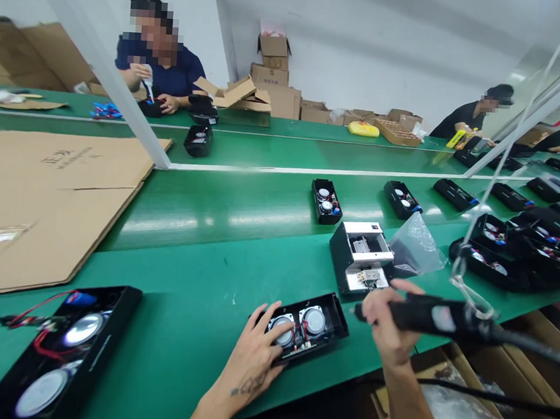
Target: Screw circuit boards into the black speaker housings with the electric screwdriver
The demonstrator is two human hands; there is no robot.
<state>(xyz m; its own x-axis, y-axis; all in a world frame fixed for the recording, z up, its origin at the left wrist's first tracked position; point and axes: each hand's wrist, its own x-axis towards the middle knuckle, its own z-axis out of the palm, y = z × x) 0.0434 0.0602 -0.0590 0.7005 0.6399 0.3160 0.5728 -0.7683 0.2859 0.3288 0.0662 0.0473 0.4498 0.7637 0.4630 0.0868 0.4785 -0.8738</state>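
Note:
My left hand (255,353) lies across a black speaker housing (337,323), its fingers over the left end and its thumb by the near edge. Two round speakers (312,321), wires and a small circuit board show inside this open housing. In my right hand (389,327) is a black electric screwdriver (430,315), held roughly level just right of the housing. A cord (478,221) runs up from the tool. Behind the housing stands a black and silver screw feeder (365,256). The screwdriver's tip looks blurred and touches nothing that I can make out.
Another open speaker housing (105,344) lies at the front left, near a flat cardboard sheet (63,183). Several housings sit on the green belt (242,201) and pile up at right. A plastic bag (417,246) lies beside the feeder. Co-workers (160,63) work across the line.

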